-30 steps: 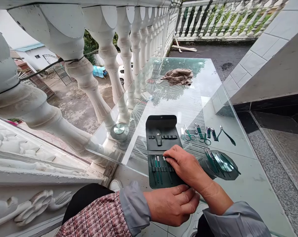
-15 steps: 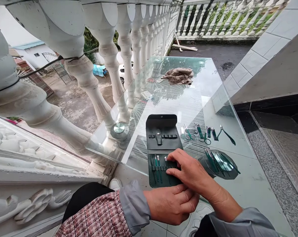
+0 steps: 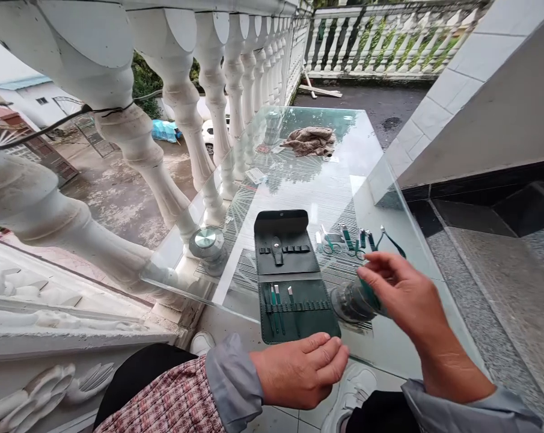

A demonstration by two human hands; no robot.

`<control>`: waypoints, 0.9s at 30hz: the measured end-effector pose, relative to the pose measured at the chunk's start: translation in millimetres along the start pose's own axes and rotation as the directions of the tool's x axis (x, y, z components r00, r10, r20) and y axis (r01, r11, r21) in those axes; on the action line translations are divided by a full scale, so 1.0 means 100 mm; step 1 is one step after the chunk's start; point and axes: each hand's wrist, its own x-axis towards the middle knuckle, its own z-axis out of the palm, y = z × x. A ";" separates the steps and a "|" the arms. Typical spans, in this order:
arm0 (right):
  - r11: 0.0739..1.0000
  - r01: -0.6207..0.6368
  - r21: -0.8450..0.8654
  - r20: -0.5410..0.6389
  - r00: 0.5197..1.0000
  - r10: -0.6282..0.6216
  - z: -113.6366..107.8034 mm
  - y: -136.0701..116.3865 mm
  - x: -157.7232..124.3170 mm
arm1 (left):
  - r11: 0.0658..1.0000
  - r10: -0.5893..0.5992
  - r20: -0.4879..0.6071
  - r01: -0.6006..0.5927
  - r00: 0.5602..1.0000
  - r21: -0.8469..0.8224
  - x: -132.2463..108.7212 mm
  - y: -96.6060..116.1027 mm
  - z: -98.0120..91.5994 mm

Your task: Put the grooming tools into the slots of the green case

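Observation:
A dark green fold-out tool case (image 3: 299, 322) lies open at the near edge of the glass table (image 3: 326, 186), with three slim tools (image 3: 276, 299) in its lower loops. My left hand (image 3: 303, 370) has its fingers together, thumb on the case's near edge, gripping it. My right hand (image 3: 402, 294) hovers right of the case, fingers apart and empty, over green tools lying above a round metal fitting (image 3: 348, 304). A row of loose small tools (image 3: 348, 240) lies beyond it on the glass.
White stone balusters (image 3: 140, 150) run close along the table's left side. A tiled wall (image 3: 479, 120) rises on the right. A crumpled brown cloth (image 3: 310, 141) lies at the table's far end, a small label (image 3: 255, 175) near the left edge, and another round metal fitting (image 3: 206, 240) under the glass.
My right hand has lifted off the case's lower pocket and moved right, above the tools over the metal fitting. A third tool now shows fully in the loops. The left hand stays put.

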 end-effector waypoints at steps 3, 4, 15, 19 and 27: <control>0.990 -0.138 0.033 -0.204 0.969 0.142 -0.26 0.21 0.11 | 1.000 -0.003 -0.008 0.004 1.000 0.012 0.00 0.00 0.02; 0.987 -0.161 0.011 -0.234 0.959 0.159 -0.32 0.27 0.13 | 1.000 0.001 -0.020 -0.001 1.000 0.013 0.01 -0.01 0.01; 0.929 -0.028 -0.368 0.203 0.973 0.110 -0.24 0.34 0.08 | 0.999 -0.025 -0.033 0.026 0.999 0.029 0.06 -0.01 -0.02; 0.876 0.053 -0.479 0.243 0.967 0.074 -0.20 0.38 0.05 | 0.999 -0.021 -0.028 0.022 0.999 0.035 0.06 -0.01 -0.01; 0.936 -0.085 -0.341 -0.024 0.996 0.082 -0.51 0.55 0.11 | 0.999 -0.005 -0.048 0.007 0.999 0.037 0.05 -0.03 -0.03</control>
